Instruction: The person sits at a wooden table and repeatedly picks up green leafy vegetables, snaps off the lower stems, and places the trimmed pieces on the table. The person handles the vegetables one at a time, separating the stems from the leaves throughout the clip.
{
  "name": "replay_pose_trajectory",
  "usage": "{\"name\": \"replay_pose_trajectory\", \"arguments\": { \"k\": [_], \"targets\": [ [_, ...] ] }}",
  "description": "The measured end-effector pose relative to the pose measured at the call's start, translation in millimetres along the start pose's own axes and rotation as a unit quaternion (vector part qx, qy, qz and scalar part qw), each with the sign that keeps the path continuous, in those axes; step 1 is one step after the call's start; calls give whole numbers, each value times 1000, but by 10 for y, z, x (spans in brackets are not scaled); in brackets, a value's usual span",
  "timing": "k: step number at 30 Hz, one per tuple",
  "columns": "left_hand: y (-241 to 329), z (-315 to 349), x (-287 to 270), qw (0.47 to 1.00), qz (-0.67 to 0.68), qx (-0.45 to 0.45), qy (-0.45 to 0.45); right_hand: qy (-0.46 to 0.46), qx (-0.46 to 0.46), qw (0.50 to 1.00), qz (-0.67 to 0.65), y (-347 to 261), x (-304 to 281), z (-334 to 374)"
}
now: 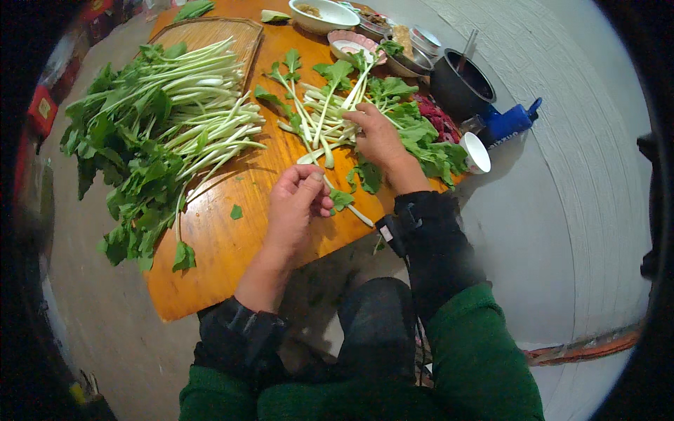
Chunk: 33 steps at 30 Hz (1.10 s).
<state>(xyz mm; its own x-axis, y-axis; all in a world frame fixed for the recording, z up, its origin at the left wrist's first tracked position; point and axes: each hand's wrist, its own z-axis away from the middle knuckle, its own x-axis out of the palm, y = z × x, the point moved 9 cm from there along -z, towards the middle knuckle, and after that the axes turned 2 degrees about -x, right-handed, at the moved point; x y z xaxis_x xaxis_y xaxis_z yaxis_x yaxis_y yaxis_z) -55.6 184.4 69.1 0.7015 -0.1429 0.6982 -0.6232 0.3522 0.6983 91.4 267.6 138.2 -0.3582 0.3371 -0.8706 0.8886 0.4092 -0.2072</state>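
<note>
My left hand [298, 200] is over the wooden table near its front edge, thumb and fingers pressed together. A pale stalk [359, 214] passes by its fingertips, but whether they pinch it or something smaller is hard to make out. My right hand [379, 137] is bent over the smaller heap of leafy greens [319, 112], its fingers curled at the white-green stalks; the thumb is hidden. To the left lies a large pile of the same greens [203, 105], stalk ends pointing right and leaves hanging over the table's left edge.
A woven tray [242, 35] lies under the large pile on the table [210, 238]. Along the far right side are a white bowl [323, 15], a pink-rimmed plate [344, 38], a dark pot [463, 84], a blue bottle-like object [509, 125] and a white cup [476, 153].
</note>
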Motion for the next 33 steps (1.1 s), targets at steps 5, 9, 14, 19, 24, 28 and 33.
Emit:
{"name": "replay_pose_trajectory", "arguments": {
  "k": [5,9,14,19,24,28,33],
  "targets": [
    [7,-10,-8,1000,17,2,-2,39,-28,997,-59,107,-225,-149],
    [0,-1,-2,1000,8,9,7,126,-67,987,-74,24,-655,-243],
    [-10,-27,6,1000,-7,18,4,92,-28,989,-111,-69,-847,-386],
    [-36,-31,3,1000,5,19,14,-16,-122,990,-70,-447,-811,-577],
    [11,-39,-19,999,10,34,9,-106,-172,976,-83,-811,-592,-585],
    [48,-51,-61,998,15,52,16,-97,-117,982,-110,-893,-587,-659],
    [70,-59,-42,997,14,71,-1,125,-179,974,-55,-1043,-1220,-791]
  ]
}}
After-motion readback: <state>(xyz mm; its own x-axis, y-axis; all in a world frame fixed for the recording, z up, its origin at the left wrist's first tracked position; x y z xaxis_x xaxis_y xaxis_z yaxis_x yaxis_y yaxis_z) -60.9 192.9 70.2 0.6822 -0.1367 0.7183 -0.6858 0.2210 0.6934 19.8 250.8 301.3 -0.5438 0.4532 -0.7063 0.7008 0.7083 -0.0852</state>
